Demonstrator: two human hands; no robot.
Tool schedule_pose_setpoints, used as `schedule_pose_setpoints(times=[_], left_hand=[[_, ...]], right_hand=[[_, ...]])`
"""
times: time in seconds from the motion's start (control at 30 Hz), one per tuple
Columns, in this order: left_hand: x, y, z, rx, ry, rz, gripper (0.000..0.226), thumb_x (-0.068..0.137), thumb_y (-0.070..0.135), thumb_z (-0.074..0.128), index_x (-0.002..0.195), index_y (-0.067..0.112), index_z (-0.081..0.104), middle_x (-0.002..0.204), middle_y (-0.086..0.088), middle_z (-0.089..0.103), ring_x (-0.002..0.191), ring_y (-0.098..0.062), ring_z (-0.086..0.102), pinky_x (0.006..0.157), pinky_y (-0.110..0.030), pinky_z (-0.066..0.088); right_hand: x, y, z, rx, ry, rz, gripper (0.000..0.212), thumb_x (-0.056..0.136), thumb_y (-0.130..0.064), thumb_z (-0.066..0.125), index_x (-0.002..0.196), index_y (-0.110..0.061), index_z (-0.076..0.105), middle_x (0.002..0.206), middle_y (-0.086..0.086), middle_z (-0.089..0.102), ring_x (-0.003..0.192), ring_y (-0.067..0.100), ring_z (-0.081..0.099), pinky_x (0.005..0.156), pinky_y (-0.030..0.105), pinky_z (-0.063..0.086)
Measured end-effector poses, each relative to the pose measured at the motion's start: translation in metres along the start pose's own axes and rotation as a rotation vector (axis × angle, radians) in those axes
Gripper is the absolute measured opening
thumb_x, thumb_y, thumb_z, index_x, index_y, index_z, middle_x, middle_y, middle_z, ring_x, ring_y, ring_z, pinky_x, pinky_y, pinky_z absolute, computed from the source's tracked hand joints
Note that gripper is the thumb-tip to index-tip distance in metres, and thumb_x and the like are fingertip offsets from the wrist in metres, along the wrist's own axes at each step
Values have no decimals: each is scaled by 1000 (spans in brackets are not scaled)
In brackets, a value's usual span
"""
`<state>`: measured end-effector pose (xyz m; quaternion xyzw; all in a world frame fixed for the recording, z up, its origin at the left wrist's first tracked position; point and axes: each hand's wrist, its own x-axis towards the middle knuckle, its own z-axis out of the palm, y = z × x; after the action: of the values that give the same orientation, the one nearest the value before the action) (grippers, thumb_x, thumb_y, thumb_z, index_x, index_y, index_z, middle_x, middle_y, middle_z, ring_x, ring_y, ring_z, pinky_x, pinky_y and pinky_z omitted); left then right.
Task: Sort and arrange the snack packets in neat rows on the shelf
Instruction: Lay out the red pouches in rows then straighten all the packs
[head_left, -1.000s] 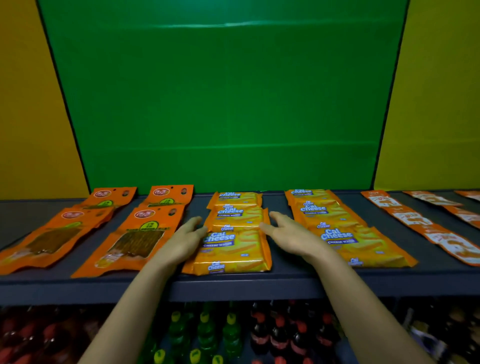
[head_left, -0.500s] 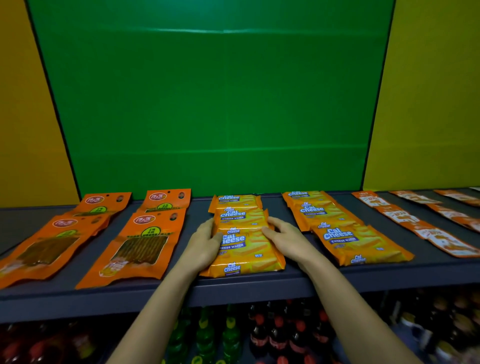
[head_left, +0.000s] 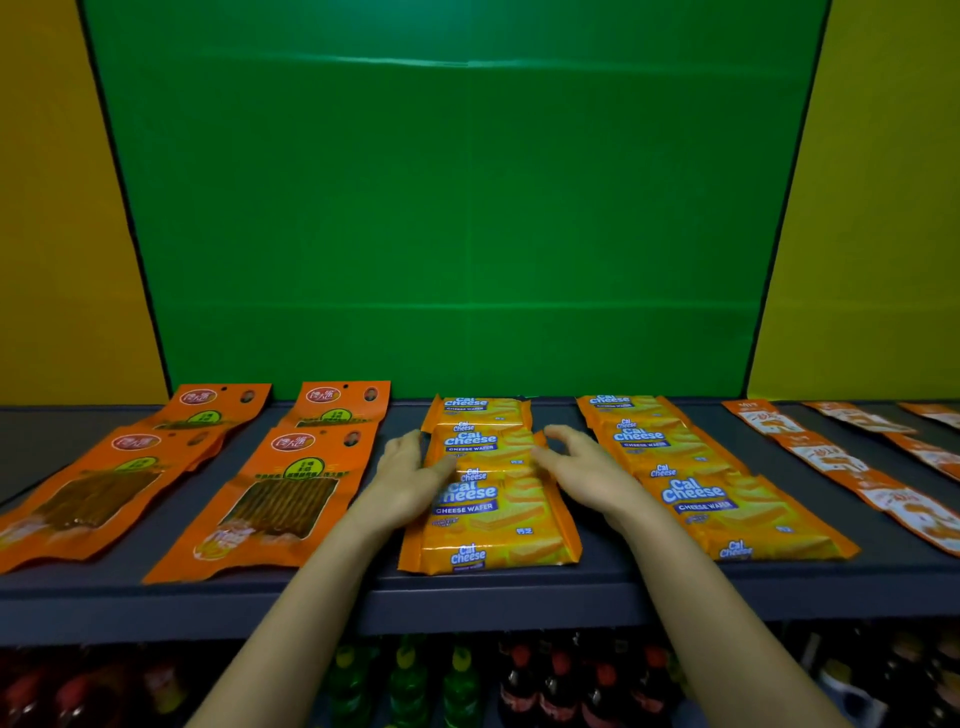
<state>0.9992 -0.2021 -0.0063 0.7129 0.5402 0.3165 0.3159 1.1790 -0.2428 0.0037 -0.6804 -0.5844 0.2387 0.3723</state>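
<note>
Currently squaring the middle column. Left of the grip: flat orange pouches (head_left: 280, 493), glossy, with strips showing through clear windows. Then the left hand (head_left: 410, 478), fingers straight along the left edge of the Cal Cheese wafer packets (head_left: 488, 514), thumb on top. The packets lie between both palms on the shelf (head_left: 467, 597): overlapping oblong pillows of crinkly foil. The right hand (head_left: 587, 473) is at their right edge, fingers spread and loosely curved, clamping nothing. Next, likely: a light, even inward nudge.
</note>
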Motion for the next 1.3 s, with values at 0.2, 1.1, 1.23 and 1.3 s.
schedule_pose_setpoints(times=[0.2,1.1,1.23,1.3], left_hand=[[40,10,0,-47,15,-107,58,94,32,47,141,3,27,149,-15,29,133,-30,36,106,-38,34],[54,1,11,-158,9,-5,58,86,19,62,137,7,38,139,-10,49,122,-24,52,96,-28,40],[42,7,7,-125,63,-36,54,92,21,54,138,2,34,142,-13,43,126,-27,46,97,-30,38],[31,6,0,-75,66,-44,60,94,29,49,144,6,25,150,-10,32,134,-25,37,104,-32,33]], right_hand=[[36,-9,6,16,39,-14,48,94,-25,50,138,-10,41,143,11,44,130,25,43,108,35,34],[61,12,24,59,112,-5,35,96,-18,44,130,-12,50,131,10,56,120,26,53,94,28,41],[49,11,22,234,70,55,39,97,-23,42,134,-12,45,136,11,52,120,27,53,102,39,42],[37,12,19,257,19,74,50,98,-26,42,143,-9,32,145,9,41,129,25,45,109,42,36]])
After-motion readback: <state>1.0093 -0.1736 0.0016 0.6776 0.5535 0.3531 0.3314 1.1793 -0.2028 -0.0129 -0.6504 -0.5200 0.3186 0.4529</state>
